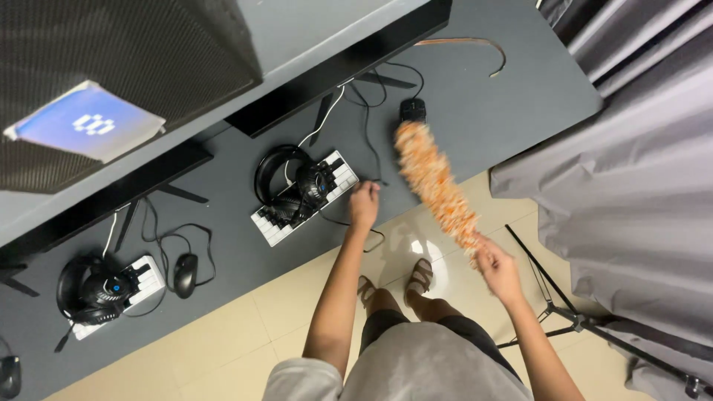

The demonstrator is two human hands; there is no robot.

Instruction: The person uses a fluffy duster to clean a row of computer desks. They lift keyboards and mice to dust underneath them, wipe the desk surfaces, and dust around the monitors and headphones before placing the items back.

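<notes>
On the far left of the long dark grey desk [475, 111] lies a black headset [93, 289] on a small white keyboard [145, 281], with a black computer mouse [185, 273] just beside them, the cables looped loosely between. More to the middle, a second black headset [293, 178] rests across a second white keyboard with some black keys [338, 178], probably parked there so it does not roll off the desk. The left hand [364, 205] reaches to the right end of this keyboard, fingers curled at its corner; whether it really grips it or the thin black cable there, I cannot tell. Right of it, the right hand [496, 266] is closed around the handle of a fluffy orange and white duster [434, 182], held slanted so its head, blurred, lies over the desk surface, its tip near another black mouse [412, 109]. Grey curtains [639, 171] hang at the far right.
</notes>
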